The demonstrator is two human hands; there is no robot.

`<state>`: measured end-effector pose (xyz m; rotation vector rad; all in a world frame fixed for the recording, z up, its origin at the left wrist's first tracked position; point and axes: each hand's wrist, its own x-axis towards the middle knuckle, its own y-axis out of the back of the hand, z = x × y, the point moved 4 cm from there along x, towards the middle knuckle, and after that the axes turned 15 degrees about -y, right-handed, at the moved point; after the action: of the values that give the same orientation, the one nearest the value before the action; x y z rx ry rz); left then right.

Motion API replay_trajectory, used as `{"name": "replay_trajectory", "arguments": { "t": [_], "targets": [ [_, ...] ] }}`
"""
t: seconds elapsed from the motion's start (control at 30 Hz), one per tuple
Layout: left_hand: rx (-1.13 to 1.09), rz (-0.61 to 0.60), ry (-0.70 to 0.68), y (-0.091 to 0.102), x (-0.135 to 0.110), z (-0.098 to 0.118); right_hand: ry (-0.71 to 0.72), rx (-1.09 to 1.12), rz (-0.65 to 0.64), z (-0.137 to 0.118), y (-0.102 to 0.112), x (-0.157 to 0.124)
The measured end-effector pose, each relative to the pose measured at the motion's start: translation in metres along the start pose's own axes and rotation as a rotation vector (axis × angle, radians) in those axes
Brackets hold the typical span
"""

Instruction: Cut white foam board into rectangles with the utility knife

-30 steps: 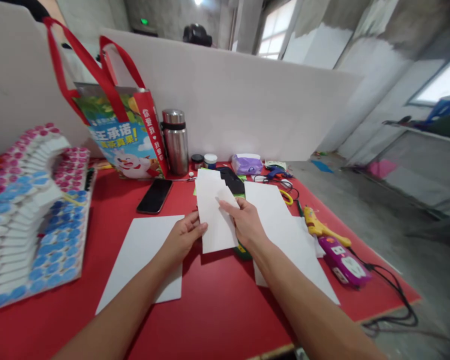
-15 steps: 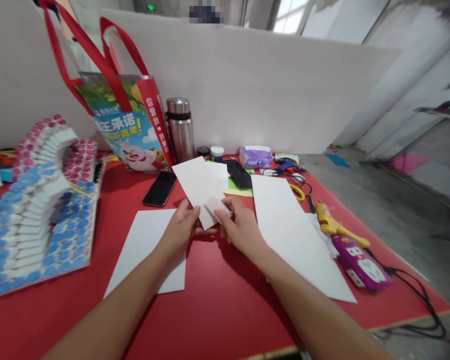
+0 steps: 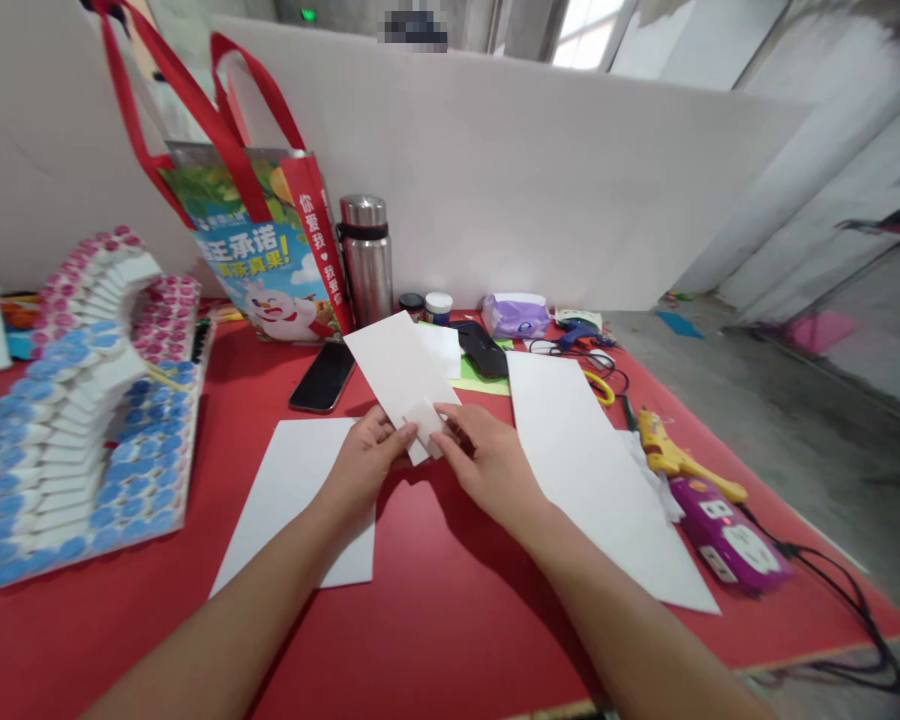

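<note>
My left hand (image 3: 371, 455) is closed on the near end of a white rectangular card (image 3: 396, 365), its thumb on top. The card tilts up and away over the red table. A smaller white piece of card (image 3: 426, 420) lies over the card's near end, pinched by my right hand (image 3: 484, 455) between thumb and fingers. Whether the two pieces are stuck together I cannot tell. Under my left forearm rests a white sheet (image 3: 281, 480), and a long white board (image 3: 585, 460) lies to the right of my right hand.
On the red table (image 3: 450, 620), boards with blue and pink pieces (image 3: 139, 470) stand left. Behind are a shopping bag (image 3: 270, 240), a steel flask (image 3: 367, 265), a phone (image 3: 322, 377) and a purple packet (image 3: 515, 315). Right: a yellow glue gun (image 3: 682, 460), a purple box (image 3: 727, 530) and cables.
The small white piece has turned and now lies further over the card's near end. My right hand has shifted slightly with it. The whole view has moved a little.
</note>
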<state>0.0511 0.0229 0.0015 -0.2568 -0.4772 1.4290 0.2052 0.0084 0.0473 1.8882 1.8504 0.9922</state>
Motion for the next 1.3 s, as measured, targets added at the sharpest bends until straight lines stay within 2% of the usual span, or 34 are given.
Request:
{"name": "replay_trajectory", "arguments": {
  "t": [0.1, 0.2, 0.27, 0.33, 0.47, 0.53, 0.7, 0.8, 0.87, 0.93, 1.0, 1.07, 1.17, 1.23, 1.3],
  "targets": [
    [0.030, -0.011, 0.024, -0.002, -0.002, 0.000, -0.145, 0.054, -0.007, 0.008, 0.007, 0.006],
    [0.021, -0.063, 0.054, -0.005, -0.003, 0.000, -0.301, 0.238, -0.040, 0.017, 0.010, 0.010],
    [-0.016, -0.117, 0.069, -0.007, -0.003, -0.001, -0.331, 0.335, -0.066, 0.020, 0.007, 0.010],
    [-0.049, -0.154, 0.075, -0.008, -0.004, -0.001, -0.273, 0.312, -0.053, 0.018, 0.004, 0.009],
    [-0.061, -0.178, 0.070, -0.007, -0.004, -0.002, -0.048, 0.110, 0.037, 0.008, -0.001, 0.003],
    [-0.062, -0.183, 0.070, -0.007, -0.004, -0.001, 0.020, 0.055, 0.070, 0.004, -0.002, 0.000],
    [-0.080, -0.169, 0.061, -0.008, -0.004, 0.002, 0.100, -0.043, 0.028, 0.000, -0.002, -0.003],
    [-0.083, -0.136, 0.054, -0.008, -0.003, 0.004, 0.122, -0.010, 0.034, -0.001, 0.008, -0.001],
    [-0.096, -0.092, 0.051, -0.007, -0.002, 0.005, 0.066, 0.056, 0.126, 0.003, 0.023, 0.004],
    [-0.111, -0.043, 0.056, -0.006, 0.000, 0.005, -0.086, 0.166, 0.252, 0.013, 0.040, 0.010],
    [-0.109, 0.002, 0.069, -0.005, 0.001, 0.005, -0.262, 0.293, 0.295, 0.024, 0.047, 0.015],
    [-0.106, 0.025, 0.082, -0.005, 0.002, 0.005, -0.396, 0.423, 0.211, 0.030, 0.042, 0.018],
    [-0.112, 0.024, 0.068, -0.007, 0.001, 0.006, -0.534, 0.575, -0.007, 0.028, 0.018, 0.016],
    [-0.115, -0.011, 0.046, -0.009, 0.000, 0.007, -0.582, 0.619, -0.113, 0.023, 0.003, 0.012],
    [-0.111, -0.052, 0.037, -0.011, -0.002, 0.007, -0.603, 0.648, -0.155, 0.019, -0.004, 0.010]
  ]
}}
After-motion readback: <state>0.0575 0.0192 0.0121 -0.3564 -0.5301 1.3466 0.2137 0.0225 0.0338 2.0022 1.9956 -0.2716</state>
